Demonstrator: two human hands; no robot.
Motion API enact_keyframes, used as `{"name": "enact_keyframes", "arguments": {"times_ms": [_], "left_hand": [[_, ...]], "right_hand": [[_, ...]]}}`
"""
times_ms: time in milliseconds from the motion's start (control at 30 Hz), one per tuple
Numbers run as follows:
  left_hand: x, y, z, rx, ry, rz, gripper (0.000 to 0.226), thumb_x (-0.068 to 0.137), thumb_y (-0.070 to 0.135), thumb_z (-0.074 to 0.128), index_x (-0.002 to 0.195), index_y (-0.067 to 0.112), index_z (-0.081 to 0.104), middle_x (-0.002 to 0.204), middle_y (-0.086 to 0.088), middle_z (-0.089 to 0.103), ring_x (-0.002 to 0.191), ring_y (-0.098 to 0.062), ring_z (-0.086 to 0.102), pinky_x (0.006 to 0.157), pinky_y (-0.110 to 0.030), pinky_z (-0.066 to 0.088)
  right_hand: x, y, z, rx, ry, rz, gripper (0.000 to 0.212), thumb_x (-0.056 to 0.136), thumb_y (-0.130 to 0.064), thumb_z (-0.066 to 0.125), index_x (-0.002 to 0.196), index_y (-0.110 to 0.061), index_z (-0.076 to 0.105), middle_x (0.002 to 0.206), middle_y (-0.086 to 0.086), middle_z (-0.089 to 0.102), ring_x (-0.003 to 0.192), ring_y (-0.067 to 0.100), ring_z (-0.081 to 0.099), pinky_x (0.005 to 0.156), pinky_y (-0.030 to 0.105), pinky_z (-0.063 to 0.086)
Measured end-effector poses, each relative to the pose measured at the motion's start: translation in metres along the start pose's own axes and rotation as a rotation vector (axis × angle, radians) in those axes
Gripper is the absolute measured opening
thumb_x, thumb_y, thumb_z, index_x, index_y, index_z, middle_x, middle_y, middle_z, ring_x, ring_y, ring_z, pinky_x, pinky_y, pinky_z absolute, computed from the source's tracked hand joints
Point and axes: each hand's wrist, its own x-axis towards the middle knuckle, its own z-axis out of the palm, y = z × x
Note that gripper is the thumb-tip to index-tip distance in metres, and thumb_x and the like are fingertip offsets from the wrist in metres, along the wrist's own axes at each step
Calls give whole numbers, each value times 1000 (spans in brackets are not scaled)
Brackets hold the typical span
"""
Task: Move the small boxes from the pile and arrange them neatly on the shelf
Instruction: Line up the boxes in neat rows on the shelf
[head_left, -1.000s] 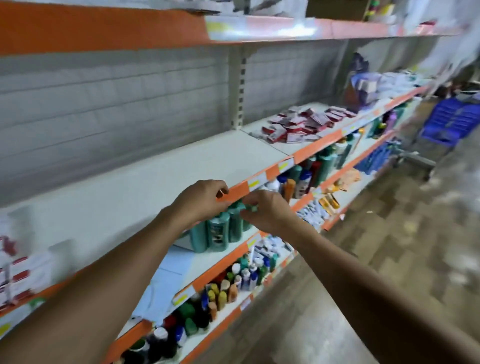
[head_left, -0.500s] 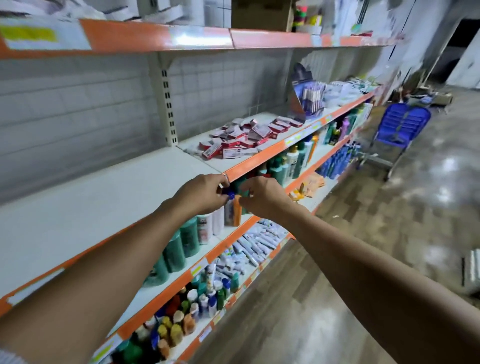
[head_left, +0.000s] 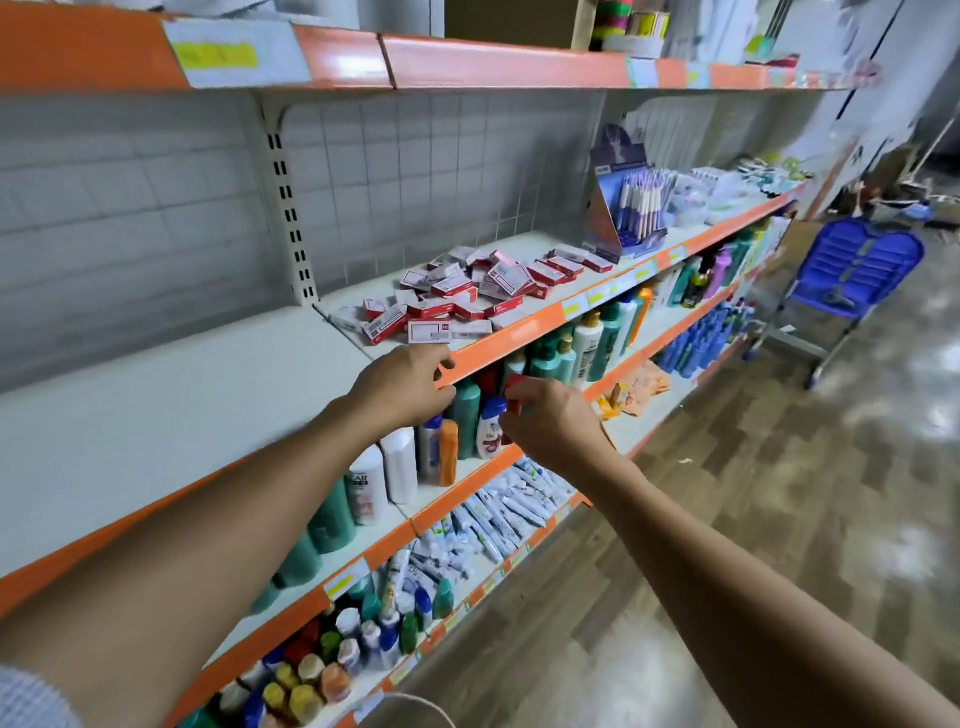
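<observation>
Lying in a loose heap at the centre of the frame, the small red-and-white cardboard boxes (head_left: 462, 296) cover the white metal shelf with an orange front edge (head_left: 498, 340); their labels are too blurred to read. Just below that edge the left hand (head_left: 402, 387) reaches forward on an outstretched arm, knuckles up, fingers curled with the tips touching the orange strip; whether its grip holds anything cannot be told. Beside it, slightly lower and to the right, the right hand (head_left: 550, 423) has its grip pinched on a small red object (head_left: 515, 392), only a corner of which shows, so what it is stays unclear. The two hands sit close together without touching.

Behind them on the next shelf down stand green, white and orange plastic shampoo bottles (head_left: 457, 436); one white bottle (head_left: 362, 491) at lower centre bears letters reading "EAR". Yellow price tags (head_left: 574, 307) on the orange edge are unreadable. At upper right a blue cardboard display of pens (head_left: 631, 208) stands past the pile, and a blue plastic chair (head_left: 857, 265) sits at the far right.
</observation>
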Motion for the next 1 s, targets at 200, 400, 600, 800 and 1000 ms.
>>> {"name": "enact_keyframes", "arguments": {"times_ms": [200, 400, 600, 800, 1000], "left_hand": [[79, -26, 9, 57, 29, 3, 42, 87, 33, 62, 128, 24, 58, 127, -3, 63, 112, -22, 60, 92, -37, 51], [168, -42, -1, 45, 125, -54, 35, 87, 32, 65, 121, 23, 66, 122, -2, 67, 107, -20, 63, 88, -34, 53], [225, -50, 7, 64, 137, -91, 22, 88, 27, 63, 108, 26, 72, 109, -2, 67, 97, -20, 64, 85, -33, 53], [266, -54, 30, 113, 115, -90, 30, 84, 13, 59, 91, 37, 76, 85, 6, 46, 102, -25, 53, 97, -38, 45], [288, -43, 48, 180, 48, -191, 20, 88, 41, 62, 105, 45, 71, 92, 5, 41, 107, -23, 43, 98, -37, 38]], "right_hand": [[71, 25, 18, 89, -26, -3, 24, 78, -26, 59, 100, -20, 68, 85, 1, 70, 74, 21, 68, 61, 35, 55], [150, 50, 11, 125, -30, -2, 34, 85, -23, 61, 119, -21, 67, 109, -1, 71, 87, 18, 68, 70, 29, 56], [226, 68, 2, 113, -24, -63, 33, 85, -24, 64, 118, -22, 68, 109, 0, 69, 95, 20, 65, 75, 28, 50], [296, 83, 2, 40, -8, -222, 33, 79, -32, 59, 107, -19, 71, 107, 8, 72, 96, 30, 65, 79, 38, 53], [357, 93, 2, 24, -37, -421, 69, 70, -64, 29, 100, -19, 73, 94, 15, 66, 84, 38, 62, 75, 39, 52]]}}
